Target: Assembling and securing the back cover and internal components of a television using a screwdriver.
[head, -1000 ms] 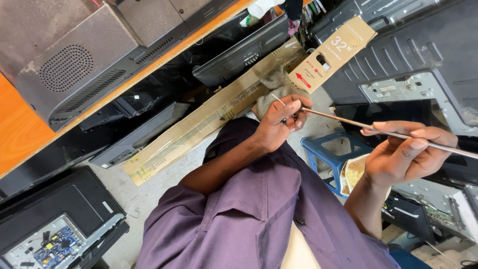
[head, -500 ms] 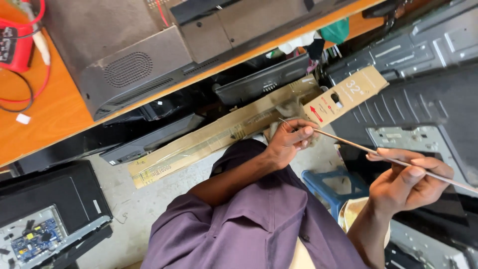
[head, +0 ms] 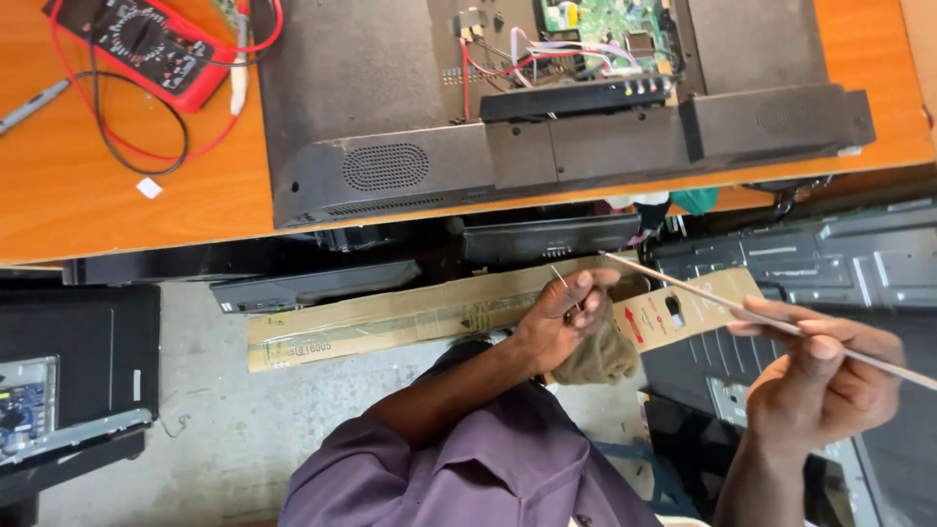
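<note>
Fingers of the right hand (head: 825,376) are curled nearly closed, thumb and forefinger pinching a long, thin, pale strip (head: 742,309) that runs like a slat from beyond the right edge of the view up and left, its free tip ending just above the left hand (head: 566,317). That left hand's fingers are folded tight around a wad of brownish-grey cloth (head: 597,353), and a short thin wire or pin seems to stick up between its fingertips, though it is too fine to tell for sure.

Judging by the pose, the strip is being wiped or readied over the person's lap. To do that well, the right-hand pinch should stay light and close to the strip's middle so the slender piece does not bow, and the cloth should travel along its length in one direction, not across it.

Behind the hands, a long flat brown cardboard box (head: 410,317) lies on the grey floor. On the orange wooden workbench (head: 88,210) above rests a black flat-screen television lying face down with its back opened (head: 547,117), a green circuit board showing, with a red handheld multimeter with red and black leads (head: 156,49) to its left.
</note>
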